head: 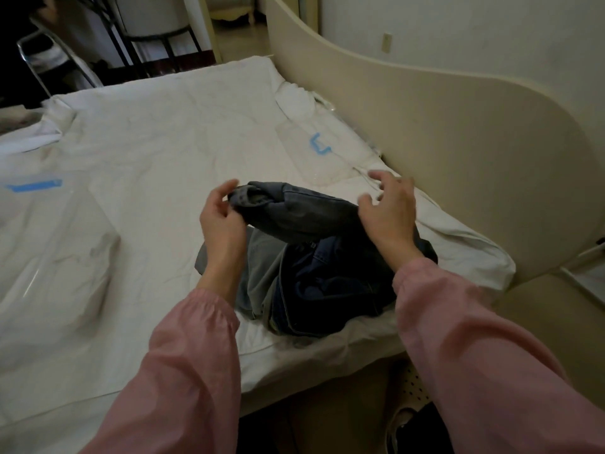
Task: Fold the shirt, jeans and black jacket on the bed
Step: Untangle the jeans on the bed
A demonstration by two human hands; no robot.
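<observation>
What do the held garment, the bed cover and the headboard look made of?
The jeans look like matte blue-grey denim, with stitched seams and a paler inside. The bed cover is white matte fabric, probably cotton, and creased. The headboard is a smooth, cream-painted board, possibly wood.

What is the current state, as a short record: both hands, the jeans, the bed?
left hand: pinches the raised end of the jeans
right hand: fingers spread, above the jeans, holds nothing
jeans: bunched near the bed's edge, not yet folded
grey fabric: beside the dark denim; garment unclear
bed: white cover, wrinkled
</observation>
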